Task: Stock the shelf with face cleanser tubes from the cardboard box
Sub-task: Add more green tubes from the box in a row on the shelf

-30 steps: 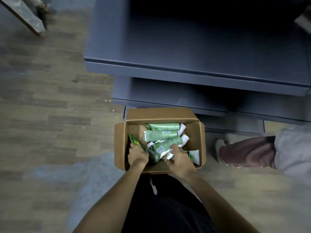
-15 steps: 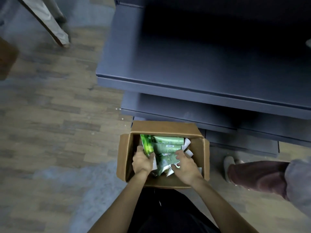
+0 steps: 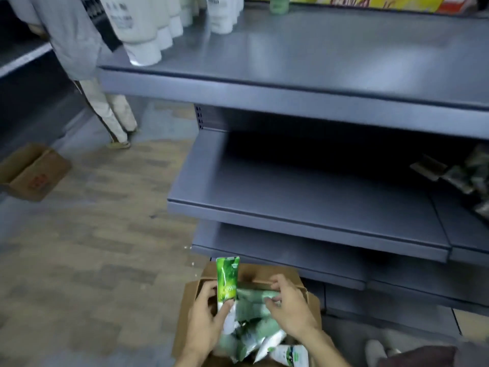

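my left hand (image 3: 209, 316) has its fingers (image 3: 225, 311) wrapped around one bright green tube (image 3: 227, 280), held upright with the flat crimped end up, so it is probably ready to stand on its cap on the shelf. my right hand (image 3: 289, 309) is down in the cardboard box (image 3: 312, 300), fingers pinching a paler tube (image 3: 264, 296) on top of the pile, i'd guess to carry two in one trip. the rest of the tubes (image 3: 254, 337) lie jumbled in the box on the floor. the middle shelf (image 3: 304, 205), just above and ahead, looks the likely spot.
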Tool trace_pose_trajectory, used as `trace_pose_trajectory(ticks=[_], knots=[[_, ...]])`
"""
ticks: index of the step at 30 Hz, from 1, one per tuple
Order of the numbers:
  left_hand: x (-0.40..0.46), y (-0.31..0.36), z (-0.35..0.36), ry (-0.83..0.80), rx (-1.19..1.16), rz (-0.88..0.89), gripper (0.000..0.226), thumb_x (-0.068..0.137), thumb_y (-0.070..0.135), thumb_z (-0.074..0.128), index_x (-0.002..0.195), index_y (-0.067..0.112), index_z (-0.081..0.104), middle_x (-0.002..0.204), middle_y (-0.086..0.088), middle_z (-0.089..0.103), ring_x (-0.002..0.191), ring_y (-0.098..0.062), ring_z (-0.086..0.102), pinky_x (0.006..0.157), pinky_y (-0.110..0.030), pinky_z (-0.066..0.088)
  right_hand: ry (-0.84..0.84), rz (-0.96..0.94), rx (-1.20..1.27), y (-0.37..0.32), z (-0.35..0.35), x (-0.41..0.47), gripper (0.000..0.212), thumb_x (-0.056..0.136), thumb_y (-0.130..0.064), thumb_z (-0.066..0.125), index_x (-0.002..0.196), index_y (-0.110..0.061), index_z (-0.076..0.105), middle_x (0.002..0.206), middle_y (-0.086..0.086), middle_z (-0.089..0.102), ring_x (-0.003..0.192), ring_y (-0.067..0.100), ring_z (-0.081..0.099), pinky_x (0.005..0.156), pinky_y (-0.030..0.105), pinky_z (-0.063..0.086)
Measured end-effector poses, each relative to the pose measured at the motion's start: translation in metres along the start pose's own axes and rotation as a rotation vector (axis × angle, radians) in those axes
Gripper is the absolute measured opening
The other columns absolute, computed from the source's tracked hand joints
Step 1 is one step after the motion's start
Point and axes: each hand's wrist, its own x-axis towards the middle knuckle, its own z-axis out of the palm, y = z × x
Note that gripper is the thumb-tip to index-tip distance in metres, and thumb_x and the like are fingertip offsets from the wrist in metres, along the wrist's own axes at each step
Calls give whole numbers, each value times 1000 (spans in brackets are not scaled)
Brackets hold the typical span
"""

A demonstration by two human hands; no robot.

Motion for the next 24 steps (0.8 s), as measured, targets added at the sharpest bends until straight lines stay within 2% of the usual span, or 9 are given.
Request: trace_pose_trajectory(ticks=[2,4,8,11,15,19,24], knots=[[5,19,-7,19,-42,76,43,69,26,77,102,48,61,95,10,73,91,-14,71,84,-32,56,31,-57,5,-13,-11,0,37,89,-31,65,122,-32,49,116,-14,56,85,-3,62,83,17,49],[10,43,-16,2,-58,177,46,70,26,78,110,44,61,98,7,74,92,-15,72,87,-36,56,55,-123,26,-32,-30,1,36,87,-32,66,119,-36,49,113,-16,55,79,-1,61,81,16,50],[8,92,-32,32,-75,350,49,71,25,79,113,41,61,100,7,75,91,-8,73,83,-20,57,165,-281,76,-79,-73,-2,35,84,-34,68,111,-47,48,107,-16,60,81,2,63,82,22,54],[4,138,-46,63,-109,468,47,71,27,78,113,41,61,100,10,75,90,-4,72,79,-19,56,211,-392,102,-118,-105,-11,35,88,-39,66,114,-51,45,110,-23,59,92,-1,63,75,14,52],[5,216,-70,48,-153,667,41,82,33,74,120,36,59,108,10,71,98,-5,69,77,-20,56,295,-569,76,-171,-151,-32,39,86,-41,68,120,-44,49,111,-24,60,95,-5,62,78,12,50],[12,291,-96,64,-182,882,38,87,16,72,120,27,58,113,6,68,108,-13,66,81,-21,55,409,-720,-17,-220,-200,-53,43,84,-37,71,122,-40,51,109,-23,60,94,-3,62,80,14,51],[24,353,-114,86,-218,1000,38,86,12,73,120,23,57,113,8,67,114,-16,62,85,-29,57,540,-819,-86,-268,-250,-68,39,86,-38,70,122,-36,53,109,-19,61,91,-1,64,80,21,55]])
